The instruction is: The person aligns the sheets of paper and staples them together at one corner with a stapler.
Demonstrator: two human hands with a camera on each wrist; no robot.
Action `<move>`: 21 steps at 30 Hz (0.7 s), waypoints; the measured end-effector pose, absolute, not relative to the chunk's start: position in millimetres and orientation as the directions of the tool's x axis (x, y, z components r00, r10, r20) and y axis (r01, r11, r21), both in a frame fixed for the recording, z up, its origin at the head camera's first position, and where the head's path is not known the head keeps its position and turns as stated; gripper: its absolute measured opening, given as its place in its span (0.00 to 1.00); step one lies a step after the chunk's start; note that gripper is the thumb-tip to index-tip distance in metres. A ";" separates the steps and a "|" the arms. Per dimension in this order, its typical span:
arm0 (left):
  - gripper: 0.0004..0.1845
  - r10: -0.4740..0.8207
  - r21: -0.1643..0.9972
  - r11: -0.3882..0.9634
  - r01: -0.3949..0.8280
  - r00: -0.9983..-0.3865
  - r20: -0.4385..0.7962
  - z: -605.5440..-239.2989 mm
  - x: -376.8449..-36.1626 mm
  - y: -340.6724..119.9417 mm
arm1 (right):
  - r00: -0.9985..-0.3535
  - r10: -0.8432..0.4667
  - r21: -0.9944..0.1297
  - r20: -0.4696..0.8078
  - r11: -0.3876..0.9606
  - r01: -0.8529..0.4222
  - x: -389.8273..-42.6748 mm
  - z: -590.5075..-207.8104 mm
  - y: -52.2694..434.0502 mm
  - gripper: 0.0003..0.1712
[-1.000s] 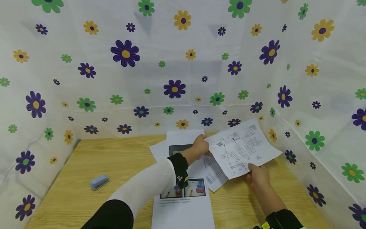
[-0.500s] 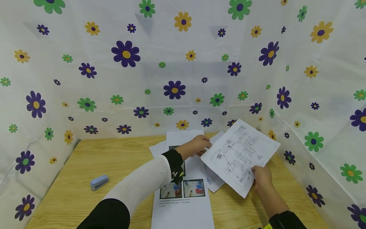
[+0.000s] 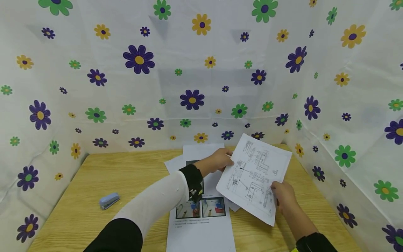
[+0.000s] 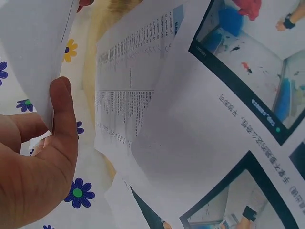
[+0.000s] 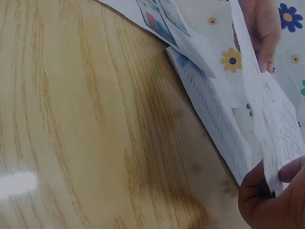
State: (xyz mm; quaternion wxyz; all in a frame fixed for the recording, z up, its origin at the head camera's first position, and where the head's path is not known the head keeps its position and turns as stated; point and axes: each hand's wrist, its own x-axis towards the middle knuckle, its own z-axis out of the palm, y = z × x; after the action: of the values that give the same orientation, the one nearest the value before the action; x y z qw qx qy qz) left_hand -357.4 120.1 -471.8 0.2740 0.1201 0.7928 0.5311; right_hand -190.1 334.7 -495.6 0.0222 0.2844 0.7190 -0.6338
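Since a second ago I have swung the diagram sheet (image 3: 255, 176) from lying across to nearly upright, above the table's (image 3: 94, 196) far right corner. My right hand (image 3: 283, 196) pinches its lower edge and my left hand (image 3: 220, 161) pinches its left edge. It is lifted clear, not yet set down; the other printed pages (image 3: 201, 217) lie mid-table, the blue stapler (image 3: 109, 200) near the left edge, and I see no container.

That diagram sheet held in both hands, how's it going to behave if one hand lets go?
The diagram sheet is probably floppy: one thin page, pinched at opposite edges by the left hand and right hand. It looks light, so it would likely droop rather than drop.
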 end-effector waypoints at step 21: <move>0.17 0.519 0.928 0.365 -0.071 -0.812 -0.266 -465.7 -337.5 41.9 | -0.903 0.286 -0.917 -0.322 0.144 0.373 -207.4 -481.8 315.6 0.29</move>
State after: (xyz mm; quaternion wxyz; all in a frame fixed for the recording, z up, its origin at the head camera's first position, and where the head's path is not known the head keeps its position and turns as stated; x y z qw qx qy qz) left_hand -337.5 41.9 -465.7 0.2706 0.1435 0.7804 0.5451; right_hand -207.4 315.6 -481.8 0.0352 0.2179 0.7554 -0.6170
